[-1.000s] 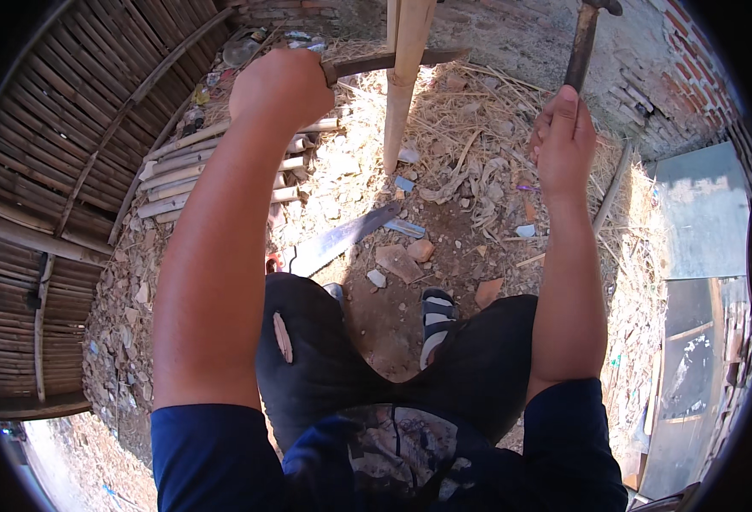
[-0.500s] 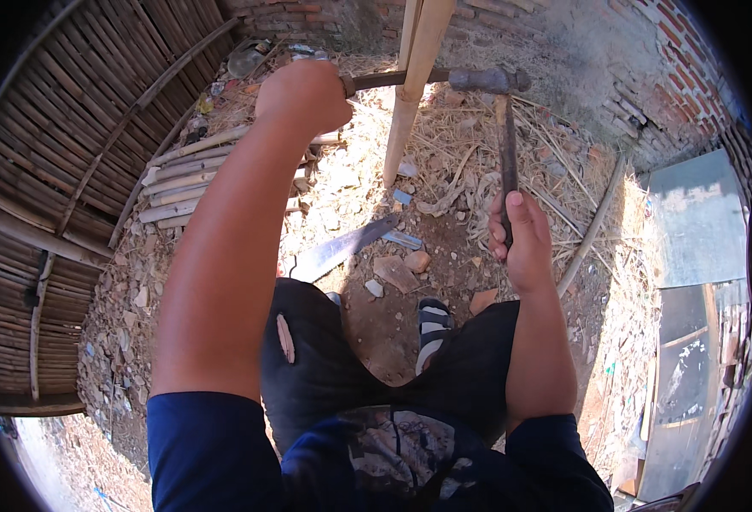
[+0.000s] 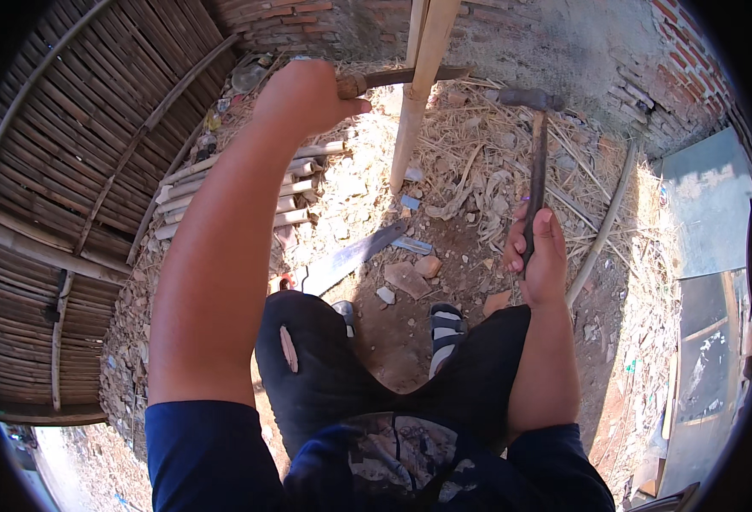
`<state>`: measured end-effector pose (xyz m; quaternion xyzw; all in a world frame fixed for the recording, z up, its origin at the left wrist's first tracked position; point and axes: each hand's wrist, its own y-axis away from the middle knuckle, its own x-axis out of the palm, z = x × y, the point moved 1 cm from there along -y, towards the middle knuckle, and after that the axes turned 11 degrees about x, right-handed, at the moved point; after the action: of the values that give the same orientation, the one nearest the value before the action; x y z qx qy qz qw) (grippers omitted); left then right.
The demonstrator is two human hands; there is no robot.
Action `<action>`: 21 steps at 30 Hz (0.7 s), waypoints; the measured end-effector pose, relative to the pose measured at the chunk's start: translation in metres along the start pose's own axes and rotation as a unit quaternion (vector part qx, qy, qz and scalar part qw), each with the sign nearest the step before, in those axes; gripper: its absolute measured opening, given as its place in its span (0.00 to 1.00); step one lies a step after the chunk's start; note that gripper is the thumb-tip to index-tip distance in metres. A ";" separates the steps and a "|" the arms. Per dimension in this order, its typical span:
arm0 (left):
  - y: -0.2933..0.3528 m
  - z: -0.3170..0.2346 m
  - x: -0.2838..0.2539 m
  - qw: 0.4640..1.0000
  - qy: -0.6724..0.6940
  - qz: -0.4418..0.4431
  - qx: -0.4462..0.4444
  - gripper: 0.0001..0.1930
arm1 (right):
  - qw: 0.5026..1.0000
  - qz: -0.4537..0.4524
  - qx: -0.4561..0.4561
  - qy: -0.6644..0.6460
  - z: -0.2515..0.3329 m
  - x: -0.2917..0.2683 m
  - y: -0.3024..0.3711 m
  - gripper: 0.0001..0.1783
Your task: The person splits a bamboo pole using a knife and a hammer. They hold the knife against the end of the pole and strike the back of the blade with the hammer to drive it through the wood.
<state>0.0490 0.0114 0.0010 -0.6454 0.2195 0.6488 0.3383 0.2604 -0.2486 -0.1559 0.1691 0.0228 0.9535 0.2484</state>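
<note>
your left hand has its grip closed around the wooden handle of a chisel-like tool, whose dark shaft meets the upright bamboo pole. your right hand has its grip closed on the handle of a hammer, head raised to the right of the pole. a long blade lies on the dirt ground below the pole, near cut bamboo lengths.

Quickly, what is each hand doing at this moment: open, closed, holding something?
Left hand: closed around the handle of a dark metal tool.
Right hand: closed on the long-handled hammer.
</note>
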 end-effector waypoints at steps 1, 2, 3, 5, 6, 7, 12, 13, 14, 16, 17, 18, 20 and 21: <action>-0.004 -0.004 -0.003 1.000 0.005 0.012 -0.001 0.33 | 1.000 -0.010 0.007 0.009 0.002 -0.005 -0.001 0.24; -0.008 -0.004 -0.003 0.998 0.019 0.061 -0.004 0.33 | 0.999 -0.012 -0.001 0.034 0.002 -0.007 0.000 0.25; -0.012 -0.001 -0.003 0.993 0.033 0.110 -0.007 0.33 | 0.998 -0.015 -0.009 0.059 0.001 -0.007 0.001 0.26; -0.013 -0.008 -0.007 0.988 0.036 0.149 -0.005 0.33 | 0.995 -0.012 -0.027 0.100 0.003 -0.006 0.004 0.27; -0.013 -0.014 -0.006 0.990 0.025 0.142 0.001 0.32 | 0.993 -0.009 -0.036 0.114 0.004 -0.006 0.008 0.26; -0.012 -0.022 -0.007 0.991 0.013 0.131 0.009 0.32 | 0.991 -0.007 -0.048 0.129 0.006 -0.004 0.011 0.26; -0.008 -0.043 -0.003 0.995 -0.007 0.092 -0.040 0.26 | 0.974 0.026 -0.125 0.188 0.048 0.026 0.026 0.24; -0.007 -0.044 -0.004 0.994 -0.007 0.094 -0.047 0.25 | 0.970 0.035 -0.152 0.189 0.055 0.033 0.025 0.24; -0.005 -0.046 -0.004 0.994 -0.003 0.097 -0.048 0.25 | 0.966 0.021 -0.172 0.192 0.057 0.038 0.020 0.24; -0.002 -0.045 -0.003 0.994 0.005 0.101 -0.052 0.24 | 0.957 -0.006 -0.214 0.197 0.060 0.048 0.011 0.23; 0.000 -0.045 -0.003 0.994 0.006 0.096 -0.053 0.24 | 0.948 -0.024 -0.196 0.252 0.055 0.053 0.008 0.23; 0.002 -0.046 -0.003 0.994 0.006 0.091 -0.054 0.24 | 0.935 -0.043 -0.177 0.305 0.044 0.057 0.003 0.22; 0.006 -0.039 -0.003 0.994 0.006 0.084 -0.073 0.23 | 0.921 -0.049 -0.145 0.357 0.029 0.061 -0.006 0.21; 0.006 -0.035 -0.002 0.993 0.006 0.083 -0.085 0.23 | 0.924 -0.043 -0.130 0.358 0.023 0.060 -0.008 0.21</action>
<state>0.0689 -0.0180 -0.0005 -0.6554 0.2184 0.6868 0.2259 0.2226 -0.2133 -0.1170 -0.2181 -0.0063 0.9335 0.2844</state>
